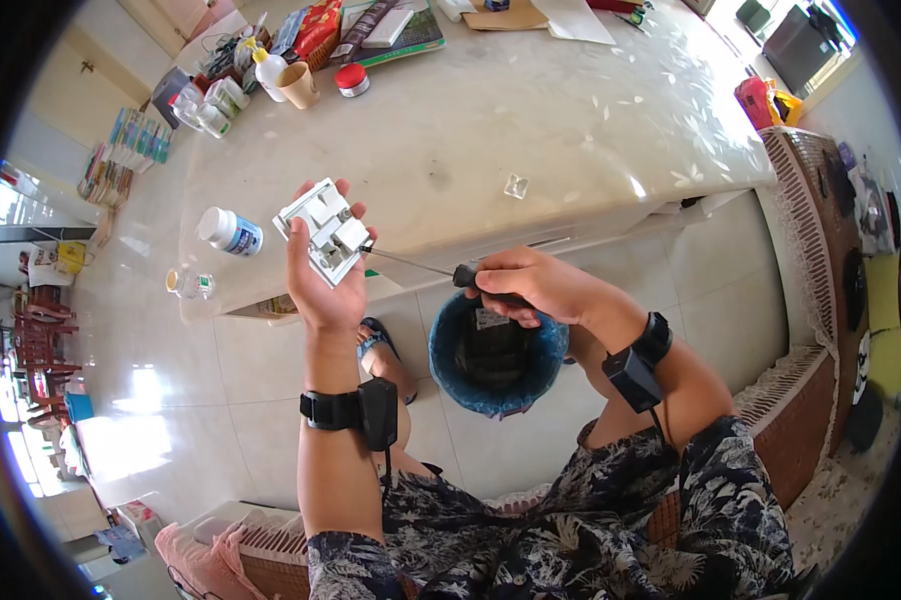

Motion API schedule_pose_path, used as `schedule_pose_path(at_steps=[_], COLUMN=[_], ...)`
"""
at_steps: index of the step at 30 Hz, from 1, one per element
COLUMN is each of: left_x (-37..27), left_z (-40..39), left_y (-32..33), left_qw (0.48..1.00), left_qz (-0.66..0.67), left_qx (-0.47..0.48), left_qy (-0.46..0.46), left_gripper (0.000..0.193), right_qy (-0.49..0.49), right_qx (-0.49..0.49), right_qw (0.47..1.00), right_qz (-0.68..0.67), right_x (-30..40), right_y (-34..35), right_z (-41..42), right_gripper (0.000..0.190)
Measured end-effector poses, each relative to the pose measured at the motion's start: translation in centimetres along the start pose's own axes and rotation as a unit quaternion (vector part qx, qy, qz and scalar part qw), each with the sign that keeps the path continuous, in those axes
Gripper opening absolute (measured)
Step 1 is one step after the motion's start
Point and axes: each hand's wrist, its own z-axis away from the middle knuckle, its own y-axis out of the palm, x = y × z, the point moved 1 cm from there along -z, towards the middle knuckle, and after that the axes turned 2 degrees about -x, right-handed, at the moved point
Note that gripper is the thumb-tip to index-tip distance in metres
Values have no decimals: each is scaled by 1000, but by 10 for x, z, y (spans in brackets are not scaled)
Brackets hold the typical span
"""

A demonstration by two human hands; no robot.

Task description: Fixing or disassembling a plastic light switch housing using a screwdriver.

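My left hand (332, 292) holds a white plastic wall switch or socket plate (327, 234), its back with raised housings and metal terminals turned up towards me. In my right hand (529, 281) is a screwdriver (413, 262), gripped by its black handle. The thin shaft points left, and its tip meets the plate's right edge near a terminal; whether it sits in a screw cannot be made out. Below my right hand stands a waste bin (443, 379) lined with a blue bag. A small clear plastic piece (516, 186) lies on the table beyond my hands.
The pale glossy table (510, 120) has its front edge just beyond the bin. A white bottle with a blue label (230, 232) and a small clear jar (190, 283) stand left of my left hand. Farther back are a paper cup (298, 85) and a red-lidded jar (351, 79).
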Motion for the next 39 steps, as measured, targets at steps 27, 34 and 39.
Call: schedule_pose_path(at_steps=[27,34,39], left_x=[-1,4,8], left_z=[-4,-3,-4], left_y=[-7,-12,-16], left_qw=[999,998,991], left_qz=[-40,59,119], left_qx=[21,-28,-47], left_qy=[-14,-20,-28], left_gripper=[48,48,44], right_qy=[72,-143,-198], right_qx=[26,-112,-194], right_qw=[997,969,938], right_qz=[5,166,207], right_x=[10,-17,-27], right_y=[10,35,56], right_z=[-2,-11,-8], right_gripper=[35,36,33])
